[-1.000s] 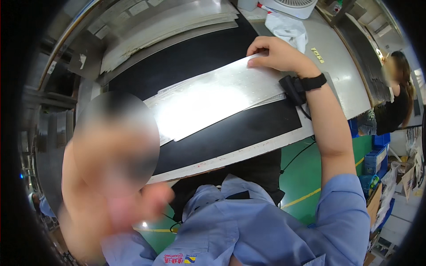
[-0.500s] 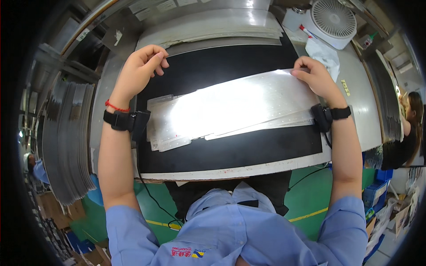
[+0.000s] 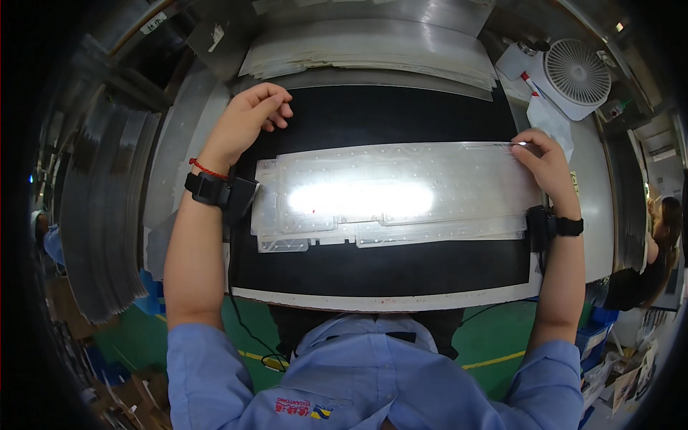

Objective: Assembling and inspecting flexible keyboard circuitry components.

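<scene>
head | right grip (image 3: 545,163) pinching glossy, dotted, oblong sheet (image 3: 466,168) | left grip (image 3: 249,120) slack, empty, over black mat (image 3: 401,115)

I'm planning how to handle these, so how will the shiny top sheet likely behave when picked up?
The top sheet looks long and thin, so it may flex if lifted by the corner at the right hand. Its glare suggests a smooth face that could slide over the sheets beneath.

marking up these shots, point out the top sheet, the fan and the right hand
Top sheet (image 3: 437,170), head view, on its flat upper face
Fan (image 3: 577,70), head view, on its round grille
Right hand (image 3: 546,159), head view, on the back of it
</scene>
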{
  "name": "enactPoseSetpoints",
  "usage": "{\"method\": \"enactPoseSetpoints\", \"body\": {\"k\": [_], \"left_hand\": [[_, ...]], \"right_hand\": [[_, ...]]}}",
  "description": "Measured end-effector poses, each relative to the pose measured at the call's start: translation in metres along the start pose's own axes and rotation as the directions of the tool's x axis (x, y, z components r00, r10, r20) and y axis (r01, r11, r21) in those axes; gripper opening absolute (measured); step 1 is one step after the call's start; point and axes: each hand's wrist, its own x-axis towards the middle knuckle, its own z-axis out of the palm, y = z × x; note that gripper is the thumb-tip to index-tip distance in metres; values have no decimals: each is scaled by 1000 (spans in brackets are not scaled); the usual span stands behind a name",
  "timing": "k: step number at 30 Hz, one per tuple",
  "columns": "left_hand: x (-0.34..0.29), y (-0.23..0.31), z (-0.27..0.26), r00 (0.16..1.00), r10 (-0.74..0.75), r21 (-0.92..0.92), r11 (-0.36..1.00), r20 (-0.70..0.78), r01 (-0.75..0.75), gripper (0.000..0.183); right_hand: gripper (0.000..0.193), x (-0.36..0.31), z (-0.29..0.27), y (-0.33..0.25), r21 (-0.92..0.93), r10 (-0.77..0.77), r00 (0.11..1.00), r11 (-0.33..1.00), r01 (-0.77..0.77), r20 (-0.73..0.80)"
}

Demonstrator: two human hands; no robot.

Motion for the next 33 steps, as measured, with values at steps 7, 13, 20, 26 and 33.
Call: {"method": "enactPoseSetpoints", "body": {"k": [7, 13, 20, 26, 33], "left_hand": [[-17, 18, 38, 974, 150, 231, 955, 171, -187, 24], [-30, 34, 75, 900, 303, 495, 757, 313, -427, 35], [-25, 30, 84, 956, 146, 439, 863, 253, -248, 41], [-28, 31, 83, 949, 177, 423, 863, 261, -277, 52], [-26, 29, 87, 952, 151, 448, 855, 264, -260, 58]], "right_hand": [[8, 5, 2, 9, 230, -3, 996, 973, 22, -85], [8, 6, 8, 11, 276, -26, 993, 959, 59, -119], [8, 5, 8, 7, 316, -25, 992, 947, 64, -127], [8, 5, 7, 7, 317, -3, 992, 947, 43, -124], [8, 4, 9, 6, 322, -3, 991, 946, 47, -137]]}}
